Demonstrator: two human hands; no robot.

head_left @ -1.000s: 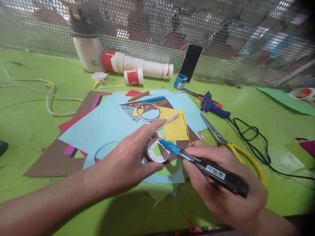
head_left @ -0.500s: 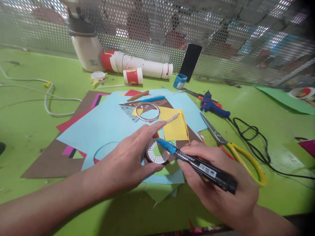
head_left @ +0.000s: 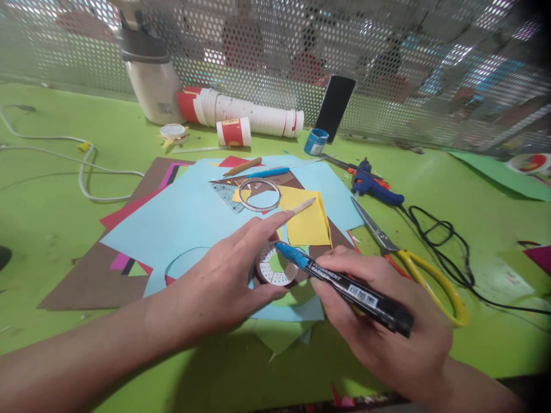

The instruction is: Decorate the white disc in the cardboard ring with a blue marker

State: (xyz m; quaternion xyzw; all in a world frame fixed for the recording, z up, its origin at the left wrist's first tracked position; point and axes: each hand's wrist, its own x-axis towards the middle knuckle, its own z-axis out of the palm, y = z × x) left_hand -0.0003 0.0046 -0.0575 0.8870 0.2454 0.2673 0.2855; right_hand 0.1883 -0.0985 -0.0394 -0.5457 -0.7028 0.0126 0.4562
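Observation:
My left hand (head_left: pixel 232 267) curves around a small white ring (head_left: pixel 272 276), its thumb and fingers gripping the outer edge. The ring is divided by lines into segments dotted with blue, and green shows through its middle. A black permanent marker (head_left: pixel 357 294) with a blue front end sits in the closed fingers of my right hand (head_left: pixel 387 310). Its tip meets the far part of the ring, near my left fingers. Under the ring lie pieces of light blue paper (head_left: pixel 297 311) and green paper. A pencil (head_left: pixel 305 205) lies on yellow paper (head_left: pixel 307 226) just beyond my left fingertips.
Scissors (head_left: pixel 430 287) and a blue glue gun (head_left: pixel 374 189) with a looped black cord lie at right. Beyond the paper pile are a silver ring (head_left: pixel 259 195), a paper cup (head_left: pixel 233 132), stacked cups (head_left: pixel 253 115), a paint jar (head_left: pixel 315 142), a phone (head_left: pixel 336 106) and a large bottle (head_left: pixel 152 86).

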